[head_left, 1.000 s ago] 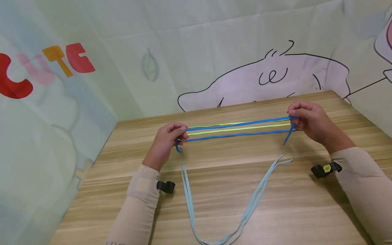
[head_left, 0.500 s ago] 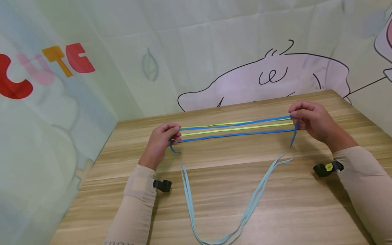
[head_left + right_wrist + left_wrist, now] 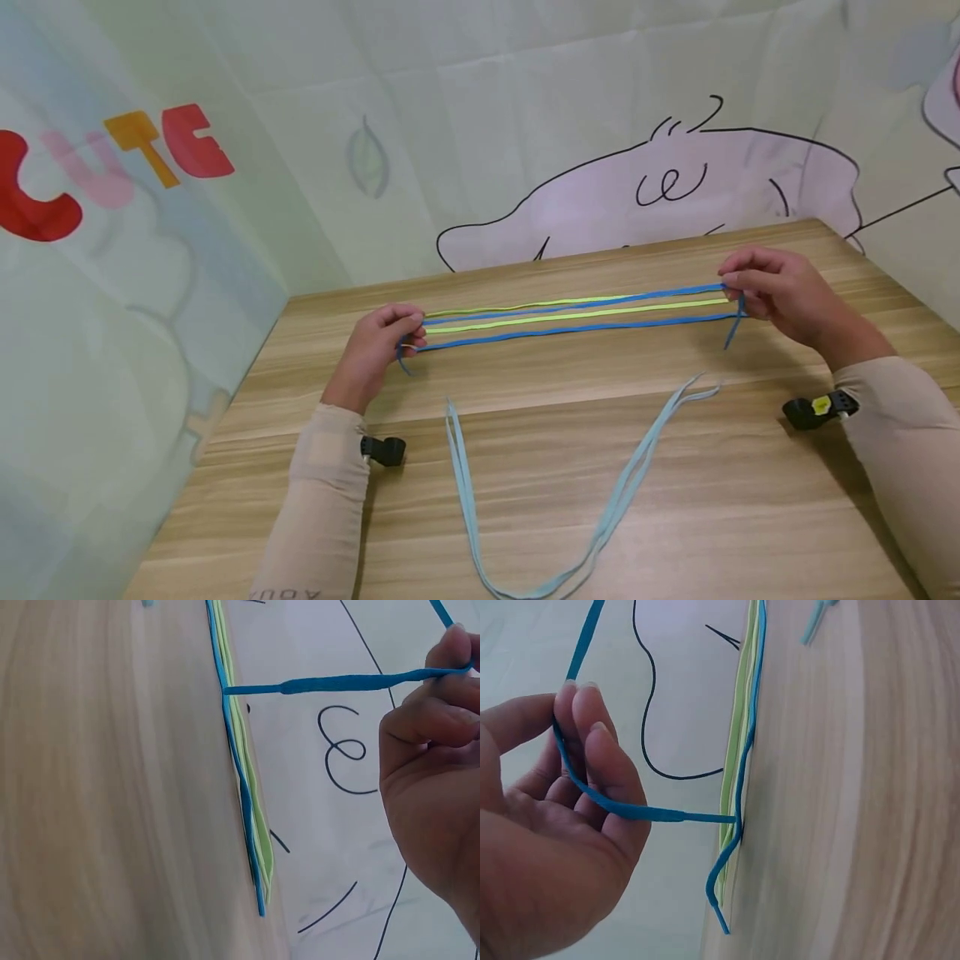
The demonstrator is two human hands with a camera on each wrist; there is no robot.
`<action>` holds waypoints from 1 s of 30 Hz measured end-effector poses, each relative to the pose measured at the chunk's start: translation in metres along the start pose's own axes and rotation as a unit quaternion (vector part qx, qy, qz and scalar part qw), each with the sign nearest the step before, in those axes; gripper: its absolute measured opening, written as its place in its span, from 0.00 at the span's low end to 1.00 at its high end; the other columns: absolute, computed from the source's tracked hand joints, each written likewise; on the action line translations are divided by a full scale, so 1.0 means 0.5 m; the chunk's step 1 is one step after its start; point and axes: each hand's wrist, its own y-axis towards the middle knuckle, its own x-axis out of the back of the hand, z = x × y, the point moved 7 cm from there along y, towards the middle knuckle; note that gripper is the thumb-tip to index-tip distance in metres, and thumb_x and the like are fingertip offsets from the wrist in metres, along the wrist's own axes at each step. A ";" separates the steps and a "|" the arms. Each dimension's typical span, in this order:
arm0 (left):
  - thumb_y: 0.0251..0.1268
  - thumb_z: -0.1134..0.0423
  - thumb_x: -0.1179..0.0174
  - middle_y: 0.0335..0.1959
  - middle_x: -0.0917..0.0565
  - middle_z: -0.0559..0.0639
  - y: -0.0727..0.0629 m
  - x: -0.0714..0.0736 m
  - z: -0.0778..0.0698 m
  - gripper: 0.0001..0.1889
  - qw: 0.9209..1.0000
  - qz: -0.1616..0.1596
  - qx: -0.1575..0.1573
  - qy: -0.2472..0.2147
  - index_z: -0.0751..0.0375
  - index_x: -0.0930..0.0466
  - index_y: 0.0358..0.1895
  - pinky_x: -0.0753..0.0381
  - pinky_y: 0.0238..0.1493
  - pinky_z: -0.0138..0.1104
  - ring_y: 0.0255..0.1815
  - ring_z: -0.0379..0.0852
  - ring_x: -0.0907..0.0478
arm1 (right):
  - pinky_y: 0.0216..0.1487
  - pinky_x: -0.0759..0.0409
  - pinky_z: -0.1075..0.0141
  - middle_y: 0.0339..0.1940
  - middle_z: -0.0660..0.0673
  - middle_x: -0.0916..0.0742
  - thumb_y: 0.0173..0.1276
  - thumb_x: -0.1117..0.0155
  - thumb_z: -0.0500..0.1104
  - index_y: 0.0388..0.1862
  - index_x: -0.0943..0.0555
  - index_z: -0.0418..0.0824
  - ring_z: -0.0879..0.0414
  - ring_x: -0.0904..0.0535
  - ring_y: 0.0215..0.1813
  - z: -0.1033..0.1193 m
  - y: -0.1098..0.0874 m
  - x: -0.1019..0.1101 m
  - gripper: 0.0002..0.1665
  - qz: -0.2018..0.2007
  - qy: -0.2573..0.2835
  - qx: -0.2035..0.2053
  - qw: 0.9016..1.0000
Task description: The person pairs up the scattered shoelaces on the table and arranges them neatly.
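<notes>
A flat blue shoelace [image 3: 675, 292] stretches between my two hands, raised off the table. My left hand [image 3: 375, 346] pinches it near one end between thumb and fingertips, and a short tail [image 3: 682, 815] dangles below. Near the other end my right hand [image 3: 780, 296] pinches it the same way, its tail [image 3: 330, 682] hanging down. Beneath the stretched lace, another blue shoelace [image 3: 585, 331] and yellow-green shoelaces [image 3: 577, 316] lie side by side on the wooden table, running left to right near its far edge.
Pale blue shoelaces [image 3: 463, 492] lie in a U shape on the table [image 3: 540, 467] in front of me, their ends pointing away. A printed cloth backdrop [image 3: 480, 125] stands behind the table's far edge. Black wrist cameras [image 3: 384, 451] sit on both sleeves.
My left hand has moved left and my right hand slightly right, so they are farther apart along the blue shoelace. The laces on the table have stayed put.
</notes>
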 end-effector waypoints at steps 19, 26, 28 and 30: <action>0.73 0.60 0.38 0.45 0.17 0.60 0.005 0.017 0.035 0.17 0.997 -0.001 0.045 0.061 0.71 0.22 0.55 0.20 0.48 0.37 0.40 0.43 0.17 | 0.21 0.49 0.58 0.29 0.46 0.16 0.76 0.50 0.27 0.42 0.18 0.37 0.50 0.45 0.20 -0.014 -0.020 0.061 0.13 0.022 -0.069 -0.046 0.996; 0.74 0.60 0.39 0.51 0.19 0.64 0.000 0.030 0.041 0.18 0.996 0.001 0.055 0.071 0.71 0.23 0.57 0.20 0.52 0.37 0.46 0.48 0.17 | 0.17 0.40 0.60 0.28 0.51 0.17 0.76 0.44 0.32 0.41 0.18 0.43 0.58 0.37 0.18 -0.024 -0.026 0.080 0.09 -0.006 -0.173 -0.090 0.981; 0.74 0.60 0.39 0.51 0.19 0.63 0.000 0.034 0.043 0.18 0.995 -0.001 0.059 0.077 0.71 0.23 0.57 0.20 0.51 0.37 0.47 0.48 0.17 | 0.17 0.40 0.59 0.27 0.51 0.18 0.76 0.43 0.33 0.40 0.18 0.43 0.60 0.36 0.17 -0.027 -0.027 0.087 0.08 -0.013 -0.191 -0.097 0.977; 0.74 0.61 0.40 0.51 0.18 0.62 0.000 0.036 0.046 0.18 0.995 -0.004 0.064 0.082 0.70 0.23 0.57 0.20 0.50 0.36 0.47 0.48 0.17 | 0.15 0.40 0.58 0.27 0.51 0.18 0.75 0.42 0.33 0.41 0.19 0.44 0.60 0.36 0.16 -0.031 -0.028 0.094 0.07 -0.020 -0.211 -0.106 0.971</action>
